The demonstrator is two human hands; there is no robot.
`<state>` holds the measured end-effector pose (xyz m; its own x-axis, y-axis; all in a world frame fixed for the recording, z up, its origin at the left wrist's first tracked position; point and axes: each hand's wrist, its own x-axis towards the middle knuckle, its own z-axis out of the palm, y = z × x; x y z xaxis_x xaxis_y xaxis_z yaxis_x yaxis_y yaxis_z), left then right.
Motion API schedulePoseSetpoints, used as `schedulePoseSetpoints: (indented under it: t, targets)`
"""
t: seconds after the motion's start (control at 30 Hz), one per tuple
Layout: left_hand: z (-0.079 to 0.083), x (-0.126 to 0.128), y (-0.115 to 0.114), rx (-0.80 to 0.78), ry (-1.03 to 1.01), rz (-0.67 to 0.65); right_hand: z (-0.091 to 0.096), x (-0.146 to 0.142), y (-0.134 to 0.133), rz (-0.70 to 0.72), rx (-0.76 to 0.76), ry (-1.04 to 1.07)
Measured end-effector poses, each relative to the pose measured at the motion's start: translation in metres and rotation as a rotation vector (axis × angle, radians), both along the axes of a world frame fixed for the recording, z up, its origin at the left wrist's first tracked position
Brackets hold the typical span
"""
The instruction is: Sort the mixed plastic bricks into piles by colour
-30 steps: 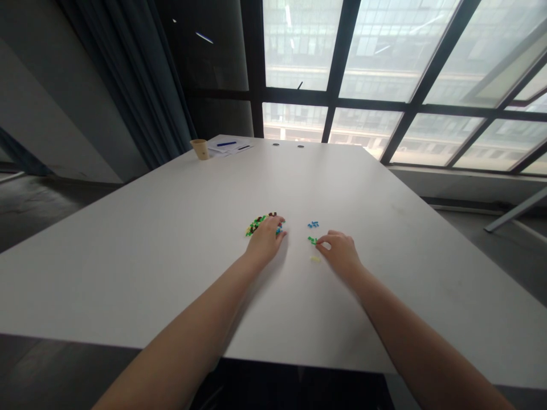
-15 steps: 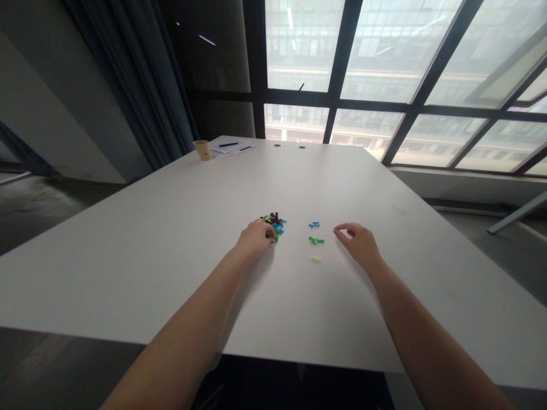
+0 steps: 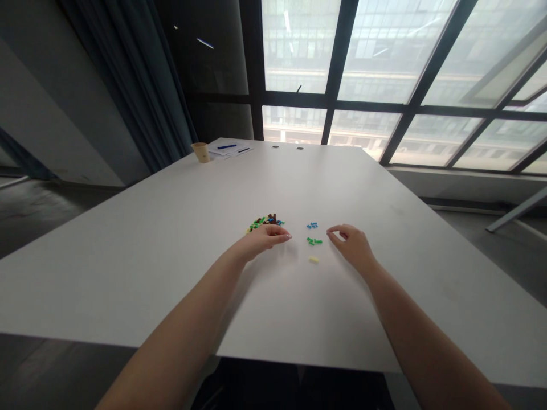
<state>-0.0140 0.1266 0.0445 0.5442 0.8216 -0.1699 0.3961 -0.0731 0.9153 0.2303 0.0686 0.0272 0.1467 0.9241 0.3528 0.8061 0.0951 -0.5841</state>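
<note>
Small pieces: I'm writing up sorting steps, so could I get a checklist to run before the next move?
1. Blue pieces apart from green pieces: ok.
2. Mixed pile fully in sight: not ok, the left hand covers part.
3. Left hand holding a piece: cannot tell, too small.
4. Right hand clear of green pieces: ok.
5. Cup away from both hands: ok.

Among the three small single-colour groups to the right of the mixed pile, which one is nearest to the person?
The pale yellow group; the green group lies farther away, and the blue group farthest.
</note>
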Motion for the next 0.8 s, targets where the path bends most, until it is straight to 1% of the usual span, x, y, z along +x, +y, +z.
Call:
schedulePoseSetpoints:
  t: [0.07,0.13,0.2,0.27,0.33,0.43,0.53,0.63,0.8]
  targets:
    - [0.003,0.005,-0.007,-0.257,-0.273,-0.047,0.000,-0.001,0.000,0.011,0.008,0.001]
    - [0.003,0.010,-0.012,-0.474,-0.467,-0.096,0.000,-0.001,0.000,0.023,0.016,0.001]
    - [0.001,0.014,-0.015,-0.620,-0.571,-0.140,0.000,-0.003,0.000,0.038,0.036,0.006]
    - [-0.002,0.016,-0.016,-0.698,-0.615,-0.156,0.001,-0.006,-0.001,0.066,0.078,0.016]
    - [-0.005,0.017,-0.016,-0.739,-0.628,-0.162,0.005,-0.012,-0.004,0.116,0.142,0.025]
    - [-0.009,0.019,-0.015,-0.792,-0.634,-0.183,0.013,-0.023,-0.013,0.250,0.246,0.037]
    - [-0.010,0.021,-0.016,-0.815,-0.626,-0.184,0.020,-0.034,-0.023,0.372,0.315,0.040]
    - [-0.010,0.023,-0.018,-0.794,-0.587,-0.188,0.021,-0.042,-0.028,0.417,0.351,0.021]
    - [-0.011,0.028,-0.023,-0.763,-0.506,-0.204,0.015,-0.048,-0.026,0.429,0.320,-0.019]
